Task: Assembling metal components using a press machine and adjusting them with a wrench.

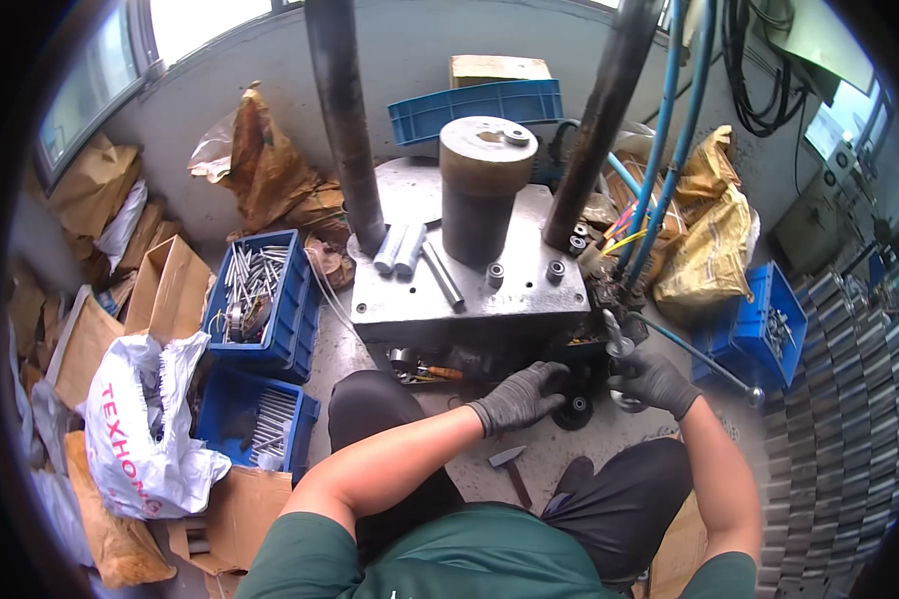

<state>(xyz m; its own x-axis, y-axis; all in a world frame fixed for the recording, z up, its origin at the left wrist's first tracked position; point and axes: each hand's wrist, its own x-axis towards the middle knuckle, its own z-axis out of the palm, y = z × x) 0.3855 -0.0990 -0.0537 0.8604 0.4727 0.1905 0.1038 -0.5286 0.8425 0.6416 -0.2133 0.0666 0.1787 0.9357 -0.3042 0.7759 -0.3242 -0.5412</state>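
Note:
My left hand (pixel 521 398), in a dark grey glove, has its fingers bent together beside a black round part with a bearing-like centre (pixel 577 405). What its fingertips hold, if anything, is hidden. My right hand (pixel 661 384), gloved alike, is closed around a shiny metal part (pixel 619 345) that shows above and below the fingers; its exact kind is unclear. Both hands are just in front of the steel press table (pixel 410 298). On the table stand a thick metal cylinder (pixel 474 205), several short tubes (pixel 402 248), a longer rod (pixel 442 276) and two small bearing-topped pieces (pixel 495 273).
A hammer (pixel 509 467) lies on the floor between my feet. Blue crates (pixel 295 319) of metal rods stand at left, near a white sack (pixel 135 439). At right are another blue crate (pixel 734 349), blue hoses (pixel 674 150) and stacked metal pieces (pixel 849 399). Two dark columns (pixel 342 130) rise from the table.

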